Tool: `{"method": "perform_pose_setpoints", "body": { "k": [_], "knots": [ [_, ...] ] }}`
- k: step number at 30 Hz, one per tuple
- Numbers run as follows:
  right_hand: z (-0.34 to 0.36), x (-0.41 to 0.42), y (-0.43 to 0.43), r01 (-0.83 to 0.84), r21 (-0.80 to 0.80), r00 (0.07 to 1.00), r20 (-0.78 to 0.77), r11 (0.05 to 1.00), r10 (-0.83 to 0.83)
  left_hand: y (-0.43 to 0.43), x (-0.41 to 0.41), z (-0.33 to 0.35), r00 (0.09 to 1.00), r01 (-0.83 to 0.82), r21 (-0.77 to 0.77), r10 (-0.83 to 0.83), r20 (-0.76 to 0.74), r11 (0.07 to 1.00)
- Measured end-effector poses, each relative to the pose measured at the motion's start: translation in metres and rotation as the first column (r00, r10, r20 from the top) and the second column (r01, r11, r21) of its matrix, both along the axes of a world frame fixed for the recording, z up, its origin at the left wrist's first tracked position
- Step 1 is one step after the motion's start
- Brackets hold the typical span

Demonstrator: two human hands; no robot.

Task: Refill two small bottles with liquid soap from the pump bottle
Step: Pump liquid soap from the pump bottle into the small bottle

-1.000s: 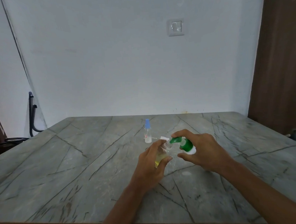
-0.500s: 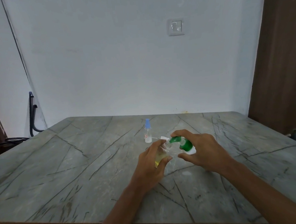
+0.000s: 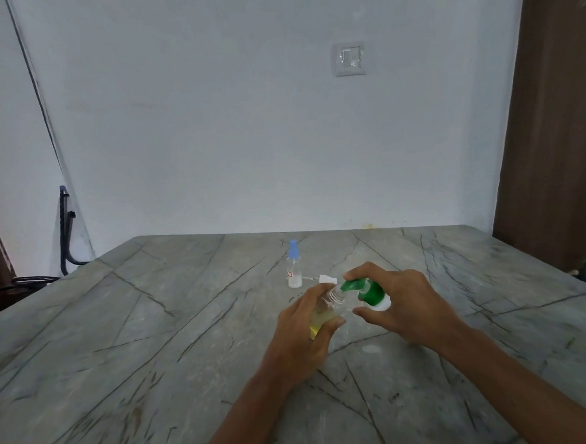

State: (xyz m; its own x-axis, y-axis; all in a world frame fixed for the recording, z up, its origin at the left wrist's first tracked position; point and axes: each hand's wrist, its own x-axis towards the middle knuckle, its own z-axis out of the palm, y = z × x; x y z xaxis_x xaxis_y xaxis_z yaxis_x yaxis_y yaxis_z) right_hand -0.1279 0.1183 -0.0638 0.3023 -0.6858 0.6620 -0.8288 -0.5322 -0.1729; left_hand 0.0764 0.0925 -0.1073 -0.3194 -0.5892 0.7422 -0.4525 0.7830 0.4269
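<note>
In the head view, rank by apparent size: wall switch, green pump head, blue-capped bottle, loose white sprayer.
1. wall switch and green pump head: alike, unranked; the right hand covers part of the pump.
2. blue-capped bottle.
3. loose white sprayer.

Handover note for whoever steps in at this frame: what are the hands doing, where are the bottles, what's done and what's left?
Left hand grips an uncapped small bottle, tilted, with some yellow soap inside.
Right hand holds the pump bottle, nozzle at that bottle's neck.
Blue-capped bottle stands behind on the table; a white spray top lies beside it.
Done: first bottle partly filled.
Left: finish filling and recap it, then the blue-capped bottle, whose fill is unclear.
</note>
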Motion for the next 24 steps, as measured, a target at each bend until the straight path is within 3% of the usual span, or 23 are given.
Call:
{"method": "perform_pose_setpoints", "body": {
  "k": [11, 24],
  "knots": [
    [0.0033, 0.0047, 0.0027, 0.039, 0.006, 0.997, -0.061, 0.999, -0.038, -0.0024, 0.0016, -0.0001, 1.000, 0.006, -0.028, -0.007, -0.014, 1.000],
    [0.0027, 0.0041, 0.0015, 0.032, 0.006, 0.999, -0.024, 0.999, -0.032, -0.0031, 0.0007, -0.0019, 0.999, -0.011, -0.026, 0.012, 0.036, 1.000]
  ]
}}
